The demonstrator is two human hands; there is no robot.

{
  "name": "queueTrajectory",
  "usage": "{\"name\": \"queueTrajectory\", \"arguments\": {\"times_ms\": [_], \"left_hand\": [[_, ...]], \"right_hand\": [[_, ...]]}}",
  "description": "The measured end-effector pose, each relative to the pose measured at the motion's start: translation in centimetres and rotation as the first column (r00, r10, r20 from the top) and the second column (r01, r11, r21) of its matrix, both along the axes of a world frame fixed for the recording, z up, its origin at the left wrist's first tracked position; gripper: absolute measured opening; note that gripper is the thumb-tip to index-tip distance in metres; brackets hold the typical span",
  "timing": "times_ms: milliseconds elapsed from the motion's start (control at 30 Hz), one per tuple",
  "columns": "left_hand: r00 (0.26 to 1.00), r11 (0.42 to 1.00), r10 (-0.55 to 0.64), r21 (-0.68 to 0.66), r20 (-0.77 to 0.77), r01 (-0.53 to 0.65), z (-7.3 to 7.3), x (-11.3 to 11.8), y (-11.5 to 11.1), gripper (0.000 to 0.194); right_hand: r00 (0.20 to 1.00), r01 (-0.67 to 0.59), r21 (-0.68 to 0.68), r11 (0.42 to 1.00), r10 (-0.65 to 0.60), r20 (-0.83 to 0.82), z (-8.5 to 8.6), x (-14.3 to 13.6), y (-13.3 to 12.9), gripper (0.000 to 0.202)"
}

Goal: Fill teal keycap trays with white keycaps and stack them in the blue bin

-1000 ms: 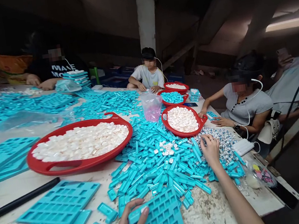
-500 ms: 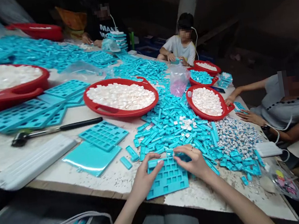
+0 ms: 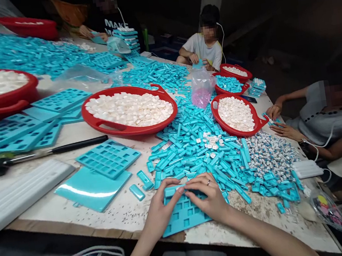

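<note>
Where the bench's near edge runs closest to the person, a turquoise grid tray (image 3: pixel 183 215) lies flat with its pockets facing up, its long axis running roughly away from that edge and turned a little to the right, its near-left corner almost at the lip of the bench. The left hand (image 3: pixel 161 207) rests palm down on the tray's left half, fingers spread and lightly curled, the thumb reaching to the far rim; it presses on the tray rather than closing around it. The right hand (image 3: pixel 211 198), a ring on one finger, lies palm down over the tray's far right corner, fingers bent, their tips meeting the left thumb at the far rim; whether it pinches a small piece there cannot be told. Both forearms come in from the near edge, the right one slanting from the near right corner.

Just beyond the tray spreads a heap of turquoise clips (image 3: pixel 193 150), with a few white tablets (image 3: pixel 212 141) on top. Toward the right edge lies a scatter of small wrapped pieces (image 3: pixel 268 152). Farther in stand a red basin (image 3: pixel 126 130) full of white tablets and a smaller red basin (image 3: pixel 237 131). Left of the tray lie a loose clip (image 3: pixel 136 192), a glossy turquoise sheet (image 3: pixel 87 190) with another grid tray (image 3: pixel 108 158) on it, and a black-handled tool (image 3: pixel 47 151). Other people sit along the far and right edges.
</note>
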State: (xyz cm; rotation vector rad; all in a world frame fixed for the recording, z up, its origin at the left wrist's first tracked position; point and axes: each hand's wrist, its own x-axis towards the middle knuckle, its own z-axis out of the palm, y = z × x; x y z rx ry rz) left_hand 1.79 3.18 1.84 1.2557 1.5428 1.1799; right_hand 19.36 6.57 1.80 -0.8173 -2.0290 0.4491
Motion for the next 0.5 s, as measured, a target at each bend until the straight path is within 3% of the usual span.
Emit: {"name": "queueTrajectory", "arguments": {"times_ms": [200, 500], "left_hand": [[0.999, 1.0, 0.009, 0.006, -0.033, -0.009, -0.52, -0.1, 0.22, 0.034], [0.999, 0.999, 0.018, 0.034, -0.05, -0.016, -1.0, -0.11, 0.15, 0.035]], "right_hand": [[0.998, 0.043, 0.046, 0.998, -0.045, 0.043, -0.22, 0.01, 0.01, 0.013], [0.971, 0.049, 0.31, 0.95, -0.118, 0.207, -0.31, 0.03, -0.45, 0.022]]}}
